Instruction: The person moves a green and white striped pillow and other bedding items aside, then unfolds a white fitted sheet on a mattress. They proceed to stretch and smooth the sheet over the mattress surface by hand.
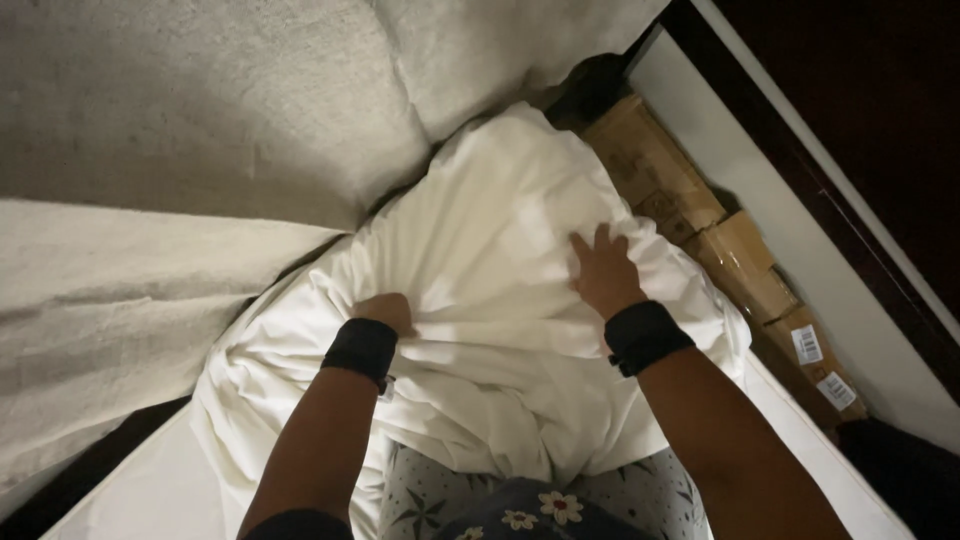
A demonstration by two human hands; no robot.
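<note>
left hand (385,312) bunching white sheet (480,250), fist closed | right hand (603,275) pressing flat, fingers spread, 2 o'clock | step: smoothing; next needs firmer pull, judged

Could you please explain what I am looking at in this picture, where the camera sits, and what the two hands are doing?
There is no machine here: these are a person's own two bare hands, filmed by a single camera worn on the head and looking down. Each wrist wears a black band.

The left hand is closed, gripping a fold of the plump white fabric pillow. The right hand lies flat on top of the pillow, fingers spread, holding nothing.

The pillow rests on a white bed surface. Above and to the left lies a cream textured blanket. On the right, brown cardboard boxes stand in a row along a pale wall base. At the bottom edge shows floral-patterned fabric, probably the person's clothing.
</note>
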